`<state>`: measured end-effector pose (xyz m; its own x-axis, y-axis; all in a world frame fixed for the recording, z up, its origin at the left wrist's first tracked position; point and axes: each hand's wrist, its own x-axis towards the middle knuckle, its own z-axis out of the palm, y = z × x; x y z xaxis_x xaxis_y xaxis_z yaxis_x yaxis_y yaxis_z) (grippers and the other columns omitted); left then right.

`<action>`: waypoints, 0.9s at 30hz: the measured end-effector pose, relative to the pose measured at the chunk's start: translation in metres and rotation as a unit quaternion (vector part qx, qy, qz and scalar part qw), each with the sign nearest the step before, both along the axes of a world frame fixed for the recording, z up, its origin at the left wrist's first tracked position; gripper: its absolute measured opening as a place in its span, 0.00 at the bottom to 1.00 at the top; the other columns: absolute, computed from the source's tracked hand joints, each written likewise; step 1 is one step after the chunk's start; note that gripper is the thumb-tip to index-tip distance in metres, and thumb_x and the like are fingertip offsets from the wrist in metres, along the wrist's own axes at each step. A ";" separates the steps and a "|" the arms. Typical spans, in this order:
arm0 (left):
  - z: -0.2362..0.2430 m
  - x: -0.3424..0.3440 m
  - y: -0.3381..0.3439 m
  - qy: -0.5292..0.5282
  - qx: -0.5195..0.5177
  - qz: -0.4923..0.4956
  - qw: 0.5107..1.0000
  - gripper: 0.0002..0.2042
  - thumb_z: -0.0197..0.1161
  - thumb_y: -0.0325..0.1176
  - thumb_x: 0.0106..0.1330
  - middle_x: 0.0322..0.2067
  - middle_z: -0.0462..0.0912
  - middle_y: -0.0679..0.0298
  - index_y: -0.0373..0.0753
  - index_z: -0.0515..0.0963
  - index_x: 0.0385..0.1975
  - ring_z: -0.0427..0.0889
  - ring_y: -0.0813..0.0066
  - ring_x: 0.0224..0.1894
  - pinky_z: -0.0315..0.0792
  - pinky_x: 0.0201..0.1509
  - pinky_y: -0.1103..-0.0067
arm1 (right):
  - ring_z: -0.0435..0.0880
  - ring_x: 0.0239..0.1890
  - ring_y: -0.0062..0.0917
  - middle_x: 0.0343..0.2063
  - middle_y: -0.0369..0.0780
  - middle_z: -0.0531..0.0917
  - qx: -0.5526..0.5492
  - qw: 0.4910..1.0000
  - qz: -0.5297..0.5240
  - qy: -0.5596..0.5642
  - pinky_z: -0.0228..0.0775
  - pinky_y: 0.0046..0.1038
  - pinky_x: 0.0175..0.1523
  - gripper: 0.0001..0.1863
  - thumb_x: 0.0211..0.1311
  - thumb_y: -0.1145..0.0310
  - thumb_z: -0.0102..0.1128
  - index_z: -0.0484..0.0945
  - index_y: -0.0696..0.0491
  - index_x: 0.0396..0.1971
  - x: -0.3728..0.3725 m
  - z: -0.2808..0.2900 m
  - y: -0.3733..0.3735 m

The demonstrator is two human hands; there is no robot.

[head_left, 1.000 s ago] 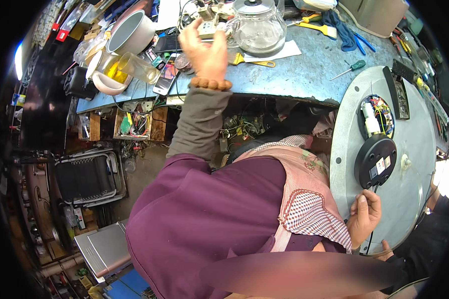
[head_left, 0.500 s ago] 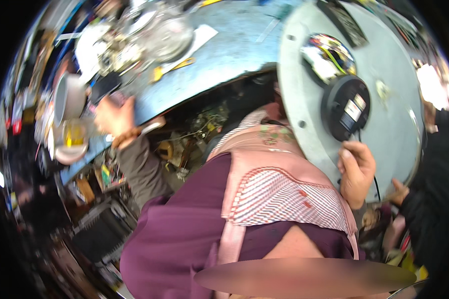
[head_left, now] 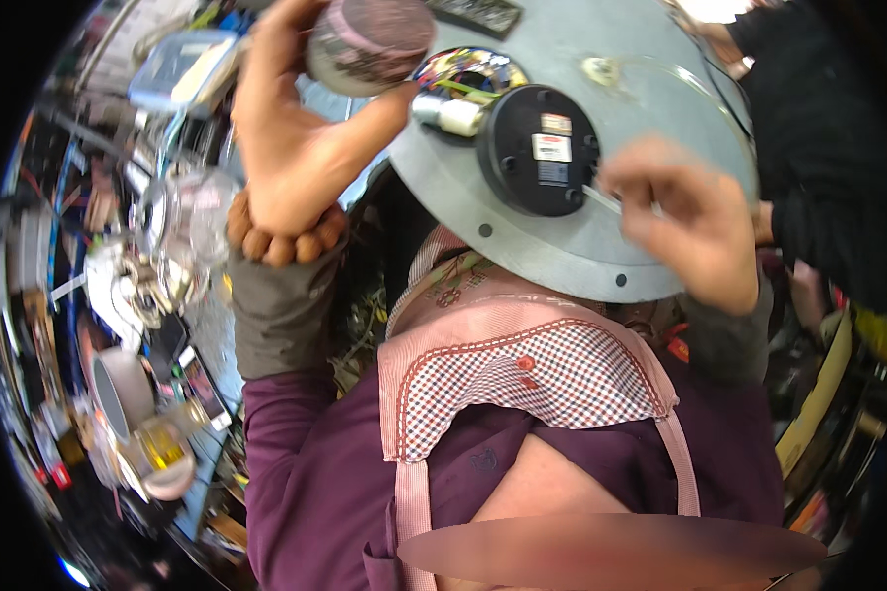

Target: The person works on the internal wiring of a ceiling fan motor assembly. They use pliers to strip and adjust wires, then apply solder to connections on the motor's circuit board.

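My left hand, at the upper left, is closed around a small rounded container with a dark, pink-banded top and a pale, glossy lower part. A black round device with labels and small holes lies on a large grey disc. Beside the device my right hand, smeared by motion, has its fingers curled around a thin pale stick. The stick's tip reaches the device's edge. A shiny round part with coloured wires and a white cylinder sit behind the device.
On the left, the blue bench holds a clear plastic box, glass pieces, a grey-faced round part and a jar of yellow liquid. A dark bar lies on the disc. A co-worker's dark sleeve is at the right.
My left hand has risen from the bench and now holds the rounded container. My right hand has moved up the device's right side, now with a pale stick. The view has swung leftward.
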<state>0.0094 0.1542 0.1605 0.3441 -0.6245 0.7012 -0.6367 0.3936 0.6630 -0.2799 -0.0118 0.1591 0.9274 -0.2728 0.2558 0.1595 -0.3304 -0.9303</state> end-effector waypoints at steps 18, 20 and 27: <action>-0.018 -0.006 -0.078 -0.153 0.111 0.123 0.974 0.31 0.78 0.33 0.54 0.49 0.82 0.45 0.33 0.72 0.57 0.84 0.43 0.50 0.79 0.52 0.62 | 0.85 0.42 0.50 0.38 0.53 0.85 -0.331 0.904 -0.252 -0.102 0.77 0.44 0.46 0.27 0.70 0.46 0.62 0.79 0.58 0.47 0.154 0.011 -0.015; -0.019 -0.009 -0.079 -0.114 0.137 0.117 0.977 0.30 0.77 0.35 0.54 0.48 0.83 0.47 0.33 0.74 0.57 0.84 0.44 0.50 0.78 0.52 0.61 | 0.84 0.36 0.50 0.33 0.52 0.85 -0.373 0.888 -0.264 -0.052 0.76 0.45 0.41 0.26 0.70 0.44 0.61 0.80 0.58 0.40 0.160 0.015 -0.015; -0.028 0.009 -0.091 -0.016 0.163 -0.014 0.986 0.20 0.77 0.30 0.52 0.37 0.88 0.58 0.33 0.80 0.44 0.85 0.75 0.37 0.78 0.39 0.75 | 0.84 0.25 0.48 0.19 0.50 0.82 -0.435 0.854 -0.257 -0.122 0.77 0.44 0.32 0.27 0.69 0.47 0.57 0.81 0.57 0.22 0.178 -0.003 -0.034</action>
